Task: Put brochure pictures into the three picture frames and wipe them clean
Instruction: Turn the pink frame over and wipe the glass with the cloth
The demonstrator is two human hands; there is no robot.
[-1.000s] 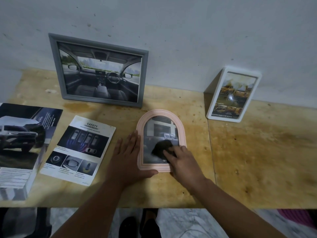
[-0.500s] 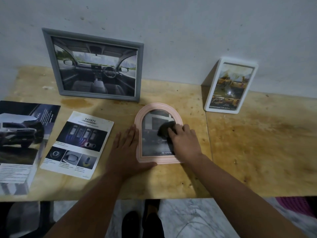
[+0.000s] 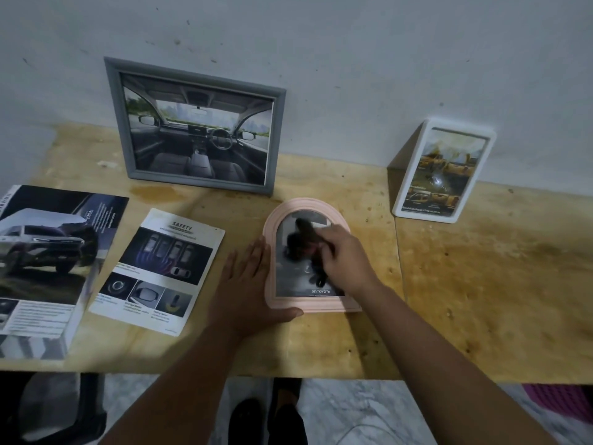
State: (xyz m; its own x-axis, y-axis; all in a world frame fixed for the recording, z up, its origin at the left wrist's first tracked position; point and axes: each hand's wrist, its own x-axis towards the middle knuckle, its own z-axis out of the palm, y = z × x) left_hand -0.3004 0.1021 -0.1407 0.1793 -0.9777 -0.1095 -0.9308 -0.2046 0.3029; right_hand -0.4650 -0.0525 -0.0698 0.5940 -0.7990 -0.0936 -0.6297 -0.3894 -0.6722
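Observation:
A pink arched frame (image 3: 305, 304) with a car picture lies flat near the table's front edge. My left hand (image 3: 247, 284) lies flat on the table against the frame's left side, thumb along its bottom edge. My right hand (image 3: 343, 258) grips a dark cloth (image 3: 301, 244) and presses it on the frame's glass; the cloth is blurred. A grey frame (image 3: 195, 126) with a car-interior picture leans on the wall at the back. A white frame (image 3: 444, 171) with a yellow-car picture leans on the wall at the right.
A loose "SAFETY" brochure page (image 3: 160, 271) lies left of my left hand. A thick brochure (image 3: 48, 261) lies at the table's left edge. The wooden table (image 3: 481, 284) is bare on the right. Shoes and floor show below the front edge.
My right hand has swept the cloth over the pink frame's glass, from the lower middle to the upper part. My left hand has stayed against the frame.

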